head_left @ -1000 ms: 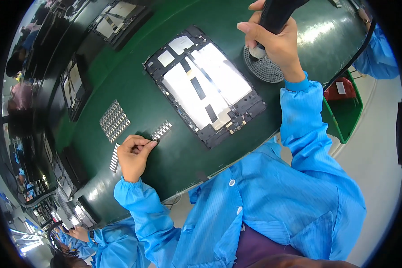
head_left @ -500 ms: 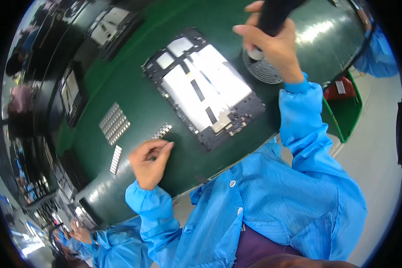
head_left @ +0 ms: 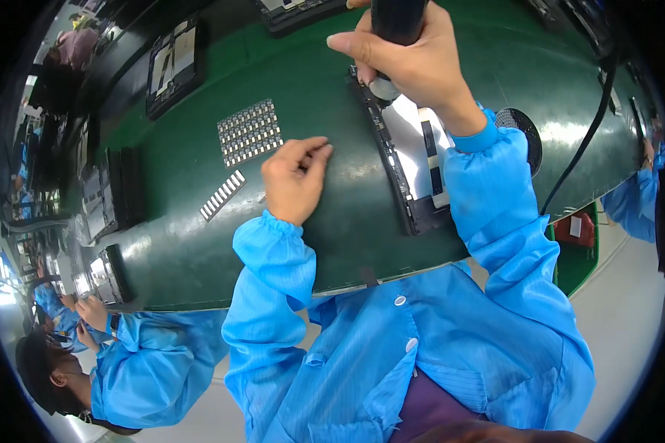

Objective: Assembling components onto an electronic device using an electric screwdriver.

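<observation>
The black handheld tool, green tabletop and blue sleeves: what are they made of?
Black handheld tool: probably plastic, smooth, evenly dark. Green tabletop: perhaps vinyl or rubber, semi-gloss with blurred reflections. Blue sleeves: thin fabric, likely synthetic, given sheen and creases.

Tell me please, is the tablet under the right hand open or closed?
Open: the tablet shows its inside, with a pale panel and dark strips uncovered.

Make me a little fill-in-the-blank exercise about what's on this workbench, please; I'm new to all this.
1. The right hand grips a handheld tool coloured ____.
2. In the picture, the opened tablet lies to the ____ of the left hand.
3. The sheet of small parts lies on a tabletop coloured ____.
4. The green bin holds a packet coloured ____.

Missing words: black; right; green; red.
</observation>
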Demonstrator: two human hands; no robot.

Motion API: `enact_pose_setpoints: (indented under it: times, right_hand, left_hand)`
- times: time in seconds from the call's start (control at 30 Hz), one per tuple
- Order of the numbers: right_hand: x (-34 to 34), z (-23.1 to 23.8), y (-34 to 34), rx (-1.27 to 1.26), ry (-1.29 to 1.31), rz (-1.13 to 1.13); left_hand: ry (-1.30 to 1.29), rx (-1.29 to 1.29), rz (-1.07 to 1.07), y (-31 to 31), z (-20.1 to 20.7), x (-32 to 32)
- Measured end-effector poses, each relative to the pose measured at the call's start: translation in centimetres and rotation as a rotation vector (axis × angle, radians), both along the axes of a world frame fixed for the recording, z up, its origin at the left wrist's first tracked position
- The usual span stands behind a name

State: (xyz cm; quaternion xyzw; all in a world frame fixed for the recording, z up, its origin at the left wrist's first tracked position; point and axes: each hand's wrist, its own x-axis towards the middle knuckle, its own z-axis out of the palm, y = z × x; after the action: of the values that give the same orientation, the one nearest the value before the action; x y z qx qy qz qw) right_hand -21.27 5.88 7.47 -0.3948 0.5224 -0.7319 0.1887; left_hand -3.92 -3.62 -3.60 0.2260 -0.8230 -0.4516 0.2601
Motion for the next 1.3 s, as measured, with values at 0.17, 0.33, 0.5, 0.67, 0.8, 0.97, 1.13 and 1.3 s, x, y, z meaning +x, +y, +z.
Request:
enact_pose_setpoints:
  times: [0.17, 0.33, 0.5, 0.67, 0.8, 0.97, 1.13, 1.3]
  right_hand:
    - [0.3, -0.8, -0.9, 0.125, -0.019, -0.014]
    - [0.2, -1.1, -1.0, 0.095, -0.010, -0.029]
    - [0.2, -1.3, -0.8, 0.090, 0.044, -0.031]
    - [0.1, -1.8, -0.7, 0.096, 0.035, -0.033]
    - [0.4, -2.0, -0.8, 0.094, 0.073, -0.027]
    - [-1.3, -4.0, -2.4, -0.586, 0.486, 0.167]
    - [1.4, -2.8, -1.0, 0.015, 0.088, -0.146]
    - [1.0, -2.0, 0.3, -0.056, 0.071, -0.178]
  left_hand:
    - [0.146, 0.131, 0.152, -1.1, -0.4, -0.1]
    - [0.094, 0.209, 0.155, -0.7, 0.3, -0.1]
    - [0.024, 0.261, 0.122, -0.7, 0.1, 0.2]
    - [0.155, 0.420, 0.166, 0.1, 0.1, 0.0]
    - [0.193, 0.444, 0.151, -0.1, 0.7, 0.1]
    - [0.284, 0.395, 0.122, -0.5, 0.0, -0.2]
    - [0.218, 0.428, 0.109, -0.4, 0.2, 0.3]
    - [0.350, 0.496, 0.150, -0.5, 0.4, 0.1]
